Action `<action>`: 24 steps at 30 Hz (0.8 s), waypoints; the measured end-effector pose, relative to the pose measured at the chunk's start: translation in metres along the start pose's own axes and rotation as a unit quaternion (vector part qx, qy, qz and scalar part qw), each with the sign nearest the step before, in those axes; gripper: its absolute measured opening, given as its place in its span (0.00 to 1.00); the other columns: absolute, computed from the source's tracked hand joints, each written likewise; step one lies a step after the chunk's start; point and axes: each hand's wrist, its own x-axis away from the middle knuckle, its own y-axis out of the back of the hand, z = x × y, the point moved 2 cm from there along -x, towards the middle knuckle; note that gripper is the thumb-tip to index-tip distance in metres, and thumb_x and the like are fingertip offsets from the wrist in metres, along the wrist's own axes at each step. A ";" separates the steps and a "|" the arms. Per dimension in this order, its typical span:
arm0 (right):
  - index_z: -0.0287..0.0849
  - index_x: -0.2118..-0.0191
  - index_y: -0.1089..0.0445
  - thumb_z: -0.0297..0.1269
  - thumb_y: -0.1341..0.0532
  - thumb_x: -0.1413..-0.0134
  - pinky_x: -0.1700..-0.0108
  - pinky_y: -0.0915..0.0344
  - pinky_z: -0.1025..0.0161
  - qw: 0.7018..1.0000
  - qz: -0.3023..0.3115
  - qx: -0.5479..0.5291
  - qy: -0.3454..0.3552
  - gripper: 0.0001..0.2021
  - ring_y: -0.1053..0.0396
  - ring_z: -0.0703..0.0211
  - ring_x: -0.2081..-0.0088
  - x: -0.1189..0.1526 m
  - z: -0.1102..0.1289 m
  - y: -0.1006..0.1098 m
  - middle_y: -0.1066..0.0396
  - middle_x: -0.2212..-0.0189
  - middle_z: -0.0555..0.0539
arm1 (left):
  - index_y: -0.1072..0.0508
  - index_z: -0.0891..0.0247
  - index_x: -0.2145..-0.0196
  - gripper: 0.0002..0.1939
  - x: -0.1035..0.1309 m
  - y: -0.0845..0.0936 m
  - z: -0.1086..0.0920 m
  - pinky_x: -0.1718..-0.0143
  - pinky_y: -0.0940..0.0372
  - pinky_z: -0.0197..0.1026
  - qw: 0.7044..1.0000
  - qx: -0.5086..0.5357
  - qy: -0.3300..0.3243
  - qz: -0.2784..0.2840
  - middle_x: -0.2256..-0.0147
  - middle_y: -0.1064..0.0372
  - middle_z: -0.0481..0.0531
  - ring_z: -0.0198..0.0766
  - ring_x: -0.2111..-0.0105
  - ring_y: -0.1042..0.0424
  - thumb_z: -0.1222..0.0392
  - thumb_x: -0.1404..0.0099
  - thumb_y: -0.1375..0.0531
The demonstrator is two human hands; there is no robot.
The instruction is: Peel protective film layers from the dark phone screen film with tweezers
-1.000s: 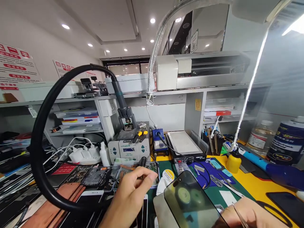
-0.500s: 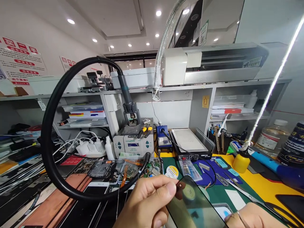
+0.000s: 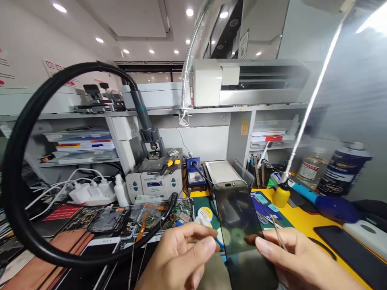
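A dark, glossy phone screen (image 3: 238, 217) stands tilted up in front of me, its lower end cut off by the frame. My right hand (image 3: 296, 253) grips its right edge, with the thumb on the near face. The same hand also keeps thin metal tweezers (image 3: 277, 233) between its fingers. On the other side, my left hand (image 3: 187, 257) has thumb and forefinger drawn close together. A narrow gap shows between those fingertips and the screen's left edge. Whether they pinch something, I cannot make out.
A hot-air station (image 3: 155, 185) with a looping black hose (image 3: 18, 217) fills the left. Circuit boards (image 3: 181, 213) lie ahead. A flat heating plate (image 3: 223, 171) stands behind the screen. On the right are a yellow bottle (image 3: 281, 196), a dark can (image 3: 341, 169) and a black phone (image 3: 347, 249).
The phone screen has risen upright, and my left fingers have come off its upper corner. My right hand has moved up and left to its right edge. The view has turned right.
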 end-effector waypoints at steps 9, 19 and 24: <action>0.40 0.75 0.36 0.58 0.39 0.45 0.80 0.62 0.66 0.999 0.002 -0.025 -0.038 0.23 0.56 0.70 0.81 0.010 0.012 0.002 0.43 0.82 0.56 | 0.30 0.63 0.78 0.20 -0.005 -0.021 0.011 0.83 0.55 0.34 0.990 -0.134 -0.053 -0.004 0.89 0.52 0.38 0.27 0.87 0.53 0.45 0.39 0.39; 0.40 0.74 0.28 0.45 0.35 0.44 0.75 0.55 0.66 0.997 -0.025 0.046 0.051 0.15 0.52 0.67 0.76 0.010 0.012 0.007 0.43 0.79 0.56 | 0.27 0.63 0.66 0.12 -0.001 -0.016 0.004 0.86 0.49 0.29 0.985 -0.149 -0.082 -0.029 0.86 0.40 0.40 0.26 0.87 0.46 0.51 0.37 0.38; 0.39 0.75 0.29 0.45 0.34 0.45 0.76 0.58 0.65 0.998 -0.027 0.033 0.037 0.14 0.56 0.68 0.77 0.008 0.010 0.008 0.48 0.80 0.56 | 0.28 0.64 0.69 0.15 -0.002 -0.014 0.008 0.86 0.50 0.30 0.984 -0.164 -0.065 -0.027 0.86 0.39 0.43 0.26 0.88 0.47 0.48 0.35 0.41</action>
